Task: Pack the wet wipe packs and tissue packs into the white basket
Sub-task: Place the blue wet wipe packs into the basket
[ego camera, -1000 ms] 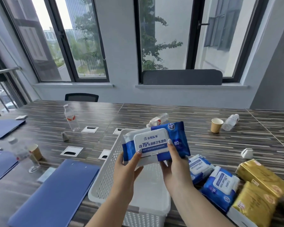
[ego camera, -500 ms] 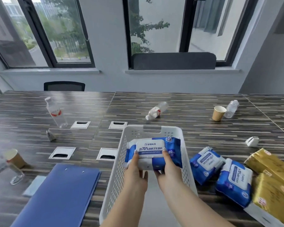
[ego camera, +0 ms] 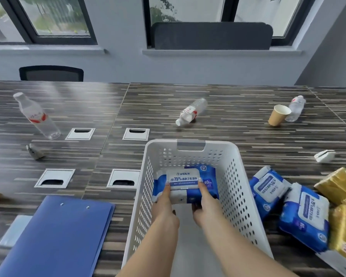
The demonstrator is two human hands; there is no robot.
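White perforated plastic forms the basket (ego camera: pixel 236 188), which stands on the striped dark table (ego camera: pixel 228 128) straight ahead of the person; inside it, toward the far end, both hands hold one blue wet wipe pack (ego camera: pixel 185 183) with its white flap lid facing up. The left hand (ego camera: pixel 164 204) pinches the pack's near left edge, thumb on top and fingers curled beneath; the right hand (ego camera: pixel 203 204) grips the near right edge the same way; whether the pack already touches the basket floor cannot be told. Just right of the basket lie two more blue wipe packs (ego camera: pixel 268 188) (ego camera: pixel 306 216), overlapping; beyond them, at the right edge, sit gold tissue packs (ego camera: pixel 338 186). A blue folder (ego camera: pixel 56 236) lies left of the basket; a clear bottle (ego camera: pixel 190 111) lies on its side farther back; a paper cup (ego camera: pixel 278 114) stands near the right.
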